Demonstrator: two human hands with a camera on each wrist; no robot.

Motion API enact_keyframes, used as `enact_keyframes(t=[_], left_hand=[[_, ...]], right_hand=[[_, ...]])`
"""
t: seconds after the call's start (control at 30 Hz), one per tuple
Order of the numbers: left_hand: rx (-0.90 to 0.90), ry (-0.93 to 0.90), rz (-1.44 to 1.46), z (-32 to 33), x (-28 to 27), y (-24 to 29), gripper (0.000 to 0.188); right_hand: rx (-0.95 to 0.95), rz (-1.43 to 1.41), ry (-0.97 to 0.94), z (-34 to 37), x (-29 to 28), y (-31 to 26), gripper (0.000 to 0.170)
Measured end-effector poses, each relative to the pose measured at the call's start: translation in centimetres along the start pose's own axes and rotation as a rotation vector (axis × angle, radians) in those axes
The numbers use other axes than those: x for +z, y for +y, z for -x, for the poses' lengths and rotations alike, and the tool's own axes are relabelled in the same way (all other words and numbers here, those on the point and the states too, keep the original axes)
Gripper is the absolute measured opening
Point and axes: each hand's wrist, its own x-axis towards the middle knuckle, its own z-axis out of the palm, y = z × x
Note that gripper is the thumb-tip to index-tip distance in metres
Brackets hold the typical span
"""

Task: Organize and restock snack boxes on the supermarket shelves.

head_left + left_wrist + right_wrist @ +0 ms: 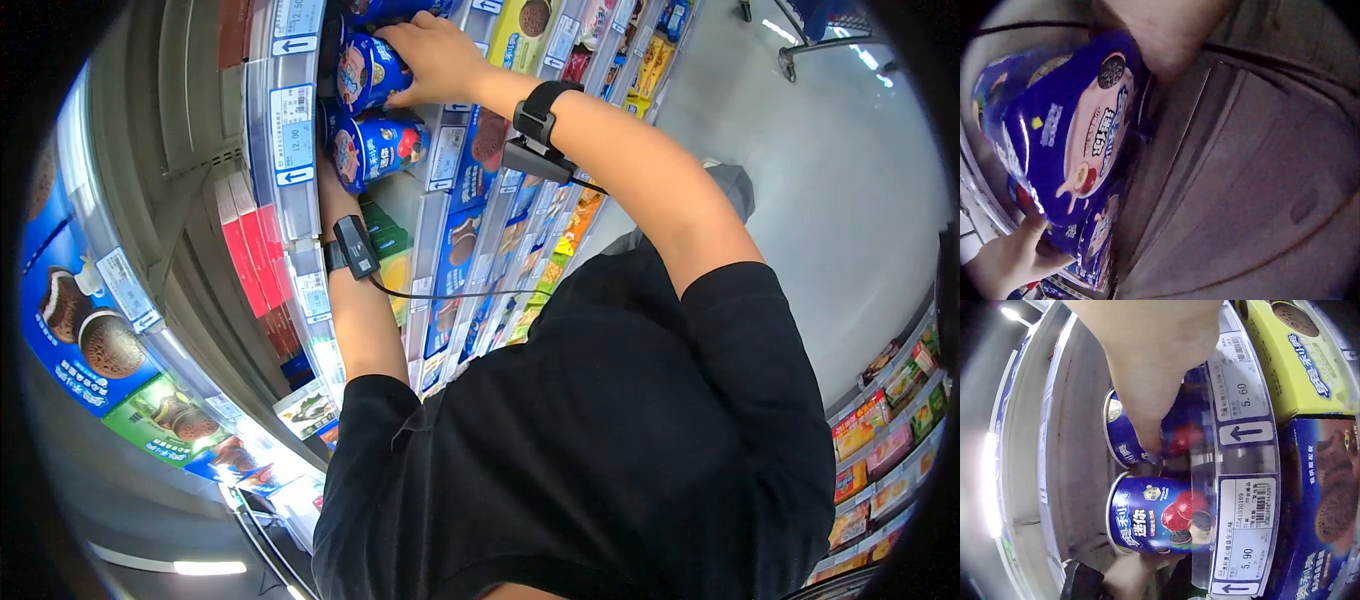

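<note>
Two blue cups of mini sandwich cookies lie side by side on the shelf. My right hand (435, 62) grips the upper cookie cup (362, 78), fingers over its side and thumb reaching between the two cups. The lower cookie cup (1160, 512), with red fruit printed on it, is right below that thumb. My left hand (1163, 34) reaches in behind the cups from below; its fingers are hidden. Close beside it in the left wrist view stands a blue cookie cup (1094, 125) with a pink label.
A clear shelf edge with price tags (1244, 534) runs beside the cups. Blue cookie boxes (1322, 500) and a yellow-green box (1304, 356) fill the neighbouring shelf. Red boxes (250, 250) stand at the left. A cable (450, 296) runs from the left wrist camera across the shelves.
</note>
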Motion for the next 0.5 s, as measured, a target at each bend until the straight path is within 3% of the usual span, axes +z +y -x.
enact_keyframes(t=[0.3, 0.4, 0.47, 0.5], left_hand=[[-0.029, 0.092, -0.037, 3.2, 0.4, 0.2, 0.052], [0.021, 0.206, -0.168, 4.3, -1.4, -1.2, 0.054], [-0.099, 0.311, -0.359, 5.1, -1.5, -1.4, 0.051], [-0.124, 0.254, -0.441, 5.7, -1.2, -1.3, 0.051]], right_hand=[[-0.010, 0.014, 0.028, -0.4, 0.7, -0.2, 0.077], [0.010, -0.005, -0.021, -0.6, 0.6, -0.4, 0.077], [0.026, -0.011, -0.061, -0.8, 0.5, -0.6, 0.079], [0.031, -0.010, -0.078, -0.9, 0.4, -0.6, 0.079]])
